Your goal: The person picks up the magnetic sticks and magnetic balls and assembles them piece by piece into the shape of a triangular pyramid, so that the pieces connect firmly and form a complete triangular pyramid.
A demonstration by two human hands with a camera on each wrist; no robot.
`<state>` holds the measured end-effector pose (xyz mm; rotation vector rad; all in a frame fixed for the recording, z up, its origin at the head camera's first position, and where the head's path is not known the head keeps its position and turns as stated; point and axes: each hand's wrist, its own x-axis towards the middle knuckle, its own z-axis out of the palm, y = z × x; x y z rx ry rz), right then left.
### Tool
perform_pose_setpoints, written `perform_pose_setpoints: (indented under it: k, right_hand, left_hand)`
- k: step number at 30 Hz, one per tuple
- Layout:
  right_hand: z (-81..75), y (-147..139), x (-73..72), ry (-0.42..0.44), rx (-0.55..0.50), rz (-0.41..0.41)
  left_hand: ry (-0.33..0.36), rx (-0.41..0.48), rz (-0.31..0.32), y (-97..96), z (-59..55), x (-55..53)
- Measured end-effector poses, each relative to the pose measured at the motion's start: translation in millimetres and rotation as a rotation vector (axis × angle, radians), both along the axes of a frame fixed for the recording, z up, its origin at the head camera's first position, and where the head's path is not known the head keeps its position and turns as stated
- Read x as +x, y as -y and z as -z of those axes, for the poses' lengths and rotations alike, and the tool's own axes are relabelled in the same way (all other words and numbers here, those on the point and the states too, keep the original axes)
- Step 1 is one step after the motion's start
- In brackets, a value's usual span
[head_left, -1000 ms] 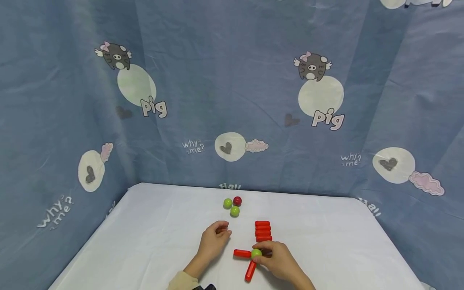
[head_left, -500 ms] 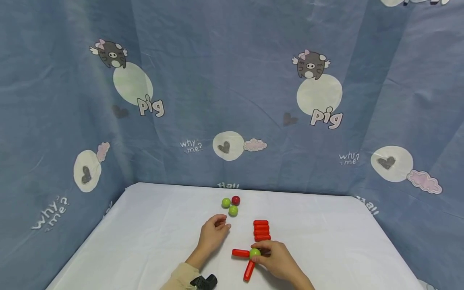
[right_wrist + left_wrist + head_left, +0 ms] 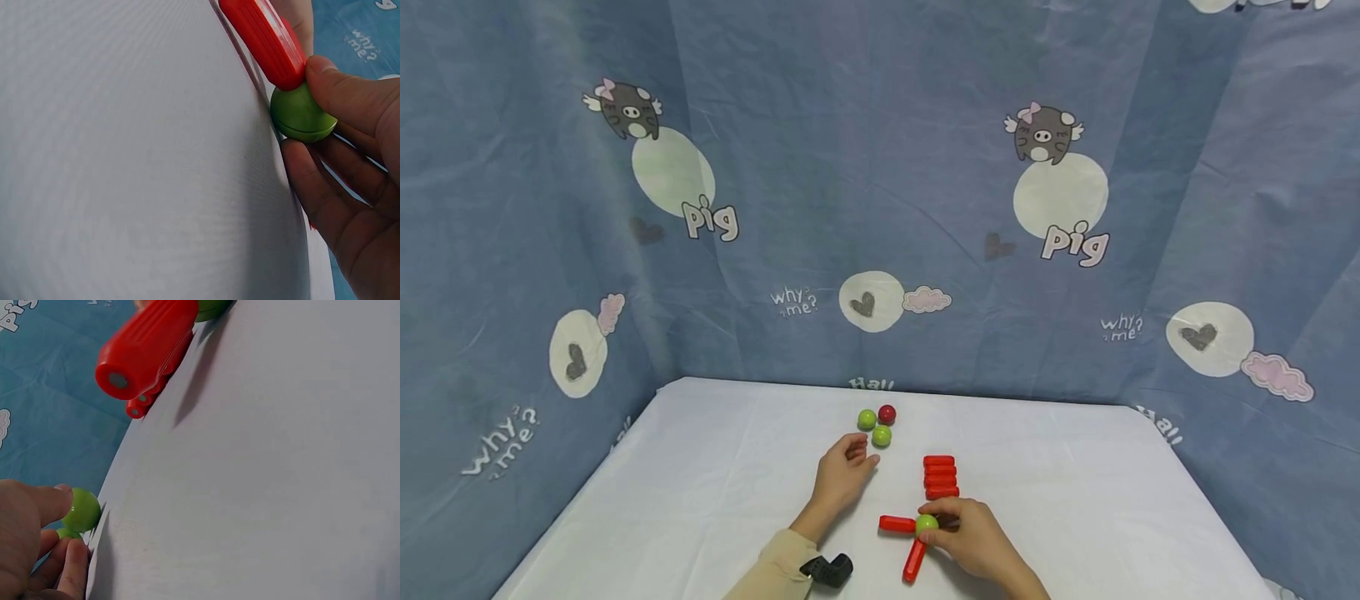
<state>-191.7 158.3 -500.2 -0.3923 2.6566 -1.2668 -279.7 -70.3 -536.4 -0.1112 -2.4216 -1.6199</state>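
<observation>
My right hand (image 3: pixel 973 537) pinches a green ball (image 3: pixel 927 524) between thumb and fingers, low over the table. Two red rods meet this ball: one rod (image 3: pixel 897 524) points left, the other rod (image 3: pixel 914 561) points toward me. A grey disc shows in the free end of a red rod (image 3: pixel 147 347) in the left wrist view. My left hand (image 3: pixel 841 477), holding nothing, has its fingers loosely bent just short of a loose green ball (image 3: pixel 882 436). Behind that ball lie a second green ball (image 3: pixel 867 419) and a dark red ball (image 3: pixel 887 414).
Several red rods (image 3: pixel 940 477) lie side by side just beyond my right hand. A white cloth covers the table (image 3: pixel 1060 475). Behind it hangs a blue printed curtain (image 3: pixel 940 208). A black device (image 3: pixel 827 571) is strapped at my left wrist.
My left hand has moved forward, toward the loose balls at the back. The right hand keeps its pinch on the green ball with the two red rods, nearly still.
</observation>
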Motion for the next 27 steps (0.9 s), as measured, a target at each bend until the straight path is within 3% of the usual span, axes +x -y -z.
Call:
perform_pose_setpoints:
  k: [15,27]
  right_hand:
    - [2.1,-2.0,-0.6,0.000,-0.023,-0.003]
    - [1.1,-1.9,0.1,-0.003,-0.017,0.008]
  left_hand:
    - [0.006,-0.047,-0.018,-7.6,0.3,-15.4]
    - [0.001,-0.067,-0.039,-14.0,-2.9,-20.4]
